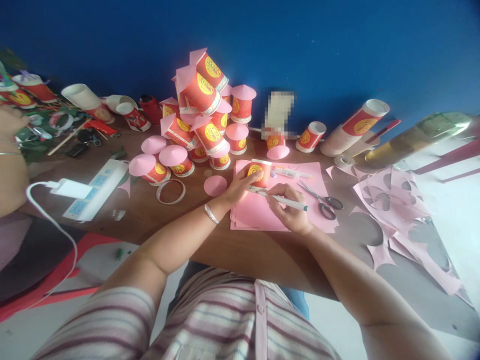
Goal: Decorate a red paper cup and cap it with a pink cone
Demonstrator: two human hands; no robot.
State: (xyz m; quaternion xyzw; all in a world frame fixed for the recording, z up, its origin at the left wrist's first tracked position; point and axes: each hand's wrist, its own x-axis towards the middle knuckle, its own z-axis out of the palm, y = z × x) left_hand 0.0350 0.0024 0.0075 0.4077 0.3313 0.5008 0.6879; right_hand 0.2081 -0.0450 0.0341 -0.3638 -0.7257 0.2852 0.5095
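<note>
My left hand [240, 189] is wrapped round a red and white paper cup [261, 170] with a yellow emblem. In my right hand [290, 209] is a white marker pen [288, 202], its tip at the white band near the cup's lower edge. Both hands are above a stack of pink paper sheets [251, 217]. A pair of dark-handled scissors [323, 202] lies on the sheets to the right of my right hand. Behind the cup rests another white marker [292, 173]. A pink paper disc [215, 185] is on the table beside my left hand.
Several red cups with pink cone tops [210, 135] are piled behind my left hand. A tall stack of cups [348, 132] leans at the right, near cut pink scraps [393, 200]. At the left are a power strip [97, 190] and another person's arm [13, 165].
</note>
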